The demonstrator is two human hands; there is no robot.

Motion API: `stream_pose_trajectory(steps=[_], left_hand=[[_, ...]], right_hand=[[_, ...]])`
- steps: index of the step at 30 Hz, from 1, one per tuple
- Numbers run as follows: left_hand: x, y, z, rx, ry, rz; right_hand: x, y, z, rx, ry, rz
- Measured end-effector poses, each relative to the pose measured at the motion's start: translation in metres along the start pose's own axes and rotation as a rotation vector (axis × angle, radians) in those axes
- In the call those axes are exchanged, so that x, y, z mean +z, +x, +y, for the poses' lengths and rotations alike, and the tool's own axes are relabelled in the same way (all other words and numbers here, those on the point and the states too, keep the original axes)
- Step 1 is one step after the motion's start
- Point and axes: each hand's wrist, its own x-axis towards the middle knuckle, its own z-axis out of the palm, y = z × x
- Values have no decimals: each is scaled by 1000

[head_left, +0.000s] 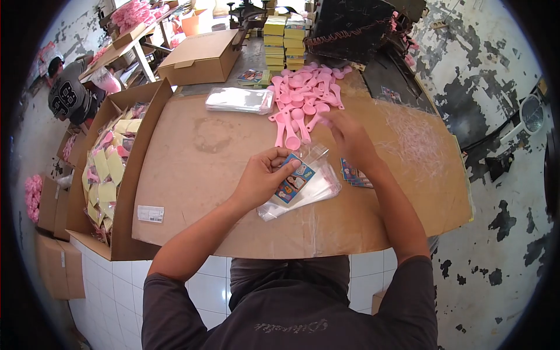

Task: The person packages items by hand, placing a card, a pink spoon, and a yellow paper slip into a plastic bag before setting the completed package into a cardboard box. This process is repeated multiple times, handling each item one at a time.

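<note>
My left hand [263, 179] is closed, with the thumb pressed on a colourful printed card [296, 179]. Clear plastic shows around the card's upper edge, above a stack of clear plastic bags [315, 193] on the cardboard tabletop. Over to the right, my right hand [354, 143] reaches forward with its fingers stretched out, fingertips right at the edge of a heap of pink plastic scoops [306, 87]. More printed cards [354, 175] lie partly hidden under my right forearm.
A long cardboard box [125, 236] of packed bags flanks the table's left side. Another stack of clear bags [239, 100], a closed carton [199, 56] and tall card stacks [275, 44] stand behind. Plastic scraps [417, 137] lie right. A person [70, 93] is at far left.
</note>
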Motion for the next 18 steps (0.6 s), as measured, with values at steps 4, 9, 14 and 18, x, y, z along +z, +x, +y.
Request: stream_pose_trajectory(steps=[4, 9, 14, 18], left_hand=[[4, -1, -1, -11, -4, -11], [5, -2, -4, -39, 27, -56], [5, -2, -4, -27, 37, -72], [8, -2, 1, -15, 20, -28]], right_hand=[[-13, -5, -29, 316, 820, 91], [-11, -8, -42, 284, 805, 209], [1, -17, -49, 305, 837, 124], [8, -26, -52, 304, 872, 56]])
